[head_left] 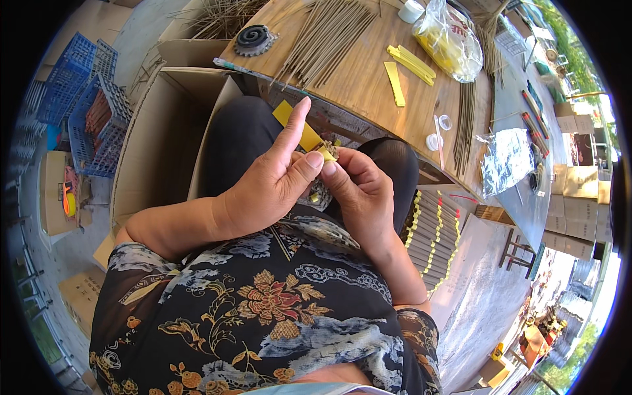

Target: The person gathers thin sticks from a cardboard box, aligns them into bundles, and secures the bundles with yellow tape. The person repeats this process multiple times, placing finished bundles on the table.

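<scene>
My left hand (263, 187) and my right hand (362, 191) meet above my lap. Between them is a yellow paper strip (299, 125), its free end sticking up past my left fingers. The strip bends round a brownish, grainy end (329, 150) of what looks like a bundle of thin sticks; most of it is hidden by my fingers. My left thumb presses on the strip while the left index finger points straight up. With thumb and bent fingers, my right hand pinches the strip at the bundle.
On the wooden table (375, 99) ahead lie thin brown sticks (329, 39), yellow strips (411, 64), a plastic bag (451, 39) and a black coil (255, 39). An open cardboard box (155, 138) stands at my left, beyond it blue crates (99, 125). Yellow-banded stick bundles (431, 240) lie at right.
</scene>
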The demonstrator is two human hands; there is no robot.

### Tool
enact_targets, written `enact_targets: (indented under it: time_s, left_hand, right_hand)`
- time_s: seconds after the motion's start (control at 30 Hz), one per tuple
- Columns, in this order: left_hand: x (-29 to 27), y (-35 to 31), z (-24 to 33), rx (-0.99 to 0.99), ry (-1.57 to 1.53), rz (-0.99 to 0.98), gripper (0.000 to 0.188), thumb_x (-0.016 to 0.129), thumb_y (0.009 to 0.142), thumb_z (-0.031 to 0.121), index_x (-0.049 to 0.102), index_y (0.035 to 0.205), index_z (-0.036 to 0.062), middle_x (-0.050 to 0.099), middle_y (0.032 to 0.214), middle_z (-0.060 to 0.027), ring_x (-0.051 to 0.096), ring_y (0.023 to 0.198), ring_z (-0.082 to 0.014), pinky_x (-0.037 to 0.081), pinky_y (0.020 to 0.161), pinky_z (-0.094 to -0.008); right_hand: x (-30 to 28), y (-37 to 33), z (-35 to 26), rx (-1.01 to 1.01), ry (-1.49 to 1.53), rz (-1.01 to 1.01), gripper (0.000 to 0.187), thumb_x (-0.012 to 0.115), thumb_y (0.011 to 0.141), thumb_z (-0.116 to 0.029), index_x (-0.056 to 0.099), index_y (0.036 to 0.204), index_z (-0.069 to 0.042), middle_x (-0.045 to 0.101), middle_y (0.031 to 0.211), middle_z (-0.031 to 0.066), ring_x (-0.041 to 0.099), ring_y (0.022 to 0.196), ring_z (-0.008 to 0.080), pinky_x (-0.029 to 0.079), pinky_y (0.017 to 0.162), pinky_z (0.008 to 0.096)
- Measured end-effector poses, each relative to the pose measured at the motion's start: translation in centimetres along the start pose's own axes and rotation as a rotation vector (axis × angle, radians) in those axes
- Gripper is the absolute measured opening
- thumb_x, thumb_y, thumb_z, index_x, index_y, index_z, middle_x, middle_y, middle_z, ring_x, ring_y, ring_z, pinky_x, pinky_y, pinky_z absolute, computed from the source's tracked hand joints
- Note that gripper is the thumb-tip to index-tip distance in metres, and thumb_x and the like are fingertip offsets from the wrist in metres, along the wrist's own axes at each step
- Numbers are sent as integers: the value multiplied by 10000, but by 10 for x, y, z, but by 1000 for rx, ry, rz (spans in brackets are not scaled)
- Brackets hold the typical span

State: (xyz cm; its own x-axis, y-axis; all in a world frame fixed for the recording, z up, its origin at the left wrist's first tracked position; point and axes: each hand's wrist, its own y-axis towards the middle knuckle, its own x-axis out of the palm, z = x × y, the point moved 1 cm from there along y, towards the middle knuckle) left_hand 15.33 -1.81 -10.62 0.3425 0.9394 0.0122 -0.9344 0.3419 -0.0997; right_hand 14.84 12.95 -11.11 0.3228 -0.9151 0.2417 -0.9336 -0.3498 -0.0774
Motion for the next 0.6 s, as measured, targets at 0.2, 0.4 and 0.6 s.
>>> enact_targets:
  time_s: [0.2, 0.4, 0.6]
  left_hand:
    - [-4, 2, 8, -113, -220, -159, 708, 418, 932, 253, -103, 1381, 84, 448, 666, -13, 401, 548, -46, 366, 488, -178]
    - [1, 3, 3, -160, -280, -198, 758, 439, 918, 321, -122, 1378, 100, 434, 649, -16, 379, 512, -43, 337, 451, -160]
    - [0, 4, 2, -239, -300, -288, 799, 473, 905, 315, -135, 1374, 92, 444, 657, -19, 407, 527, -51, 358, 463, -166]
  right_hand:
    - [-15, 5, 5, -9, 181, -218, 241, 522, 884, -125, 489, 1058, 39, 591, 904, 72, 585, 783, 133, 464, 731, 247]
    - [-28, 4, 4, 76, 86, -231, 270, 573, 858, -143, 511, 1047, 40, 588, 907, 45, 550, 829, 92, 444, 736, 224]
    - [-37, 7, -2, 78, 6, -323, 229, 589, 850, -145, 559, 989, 34, 580, 870, 34, 533, 800, 78, 435, 711, 213]
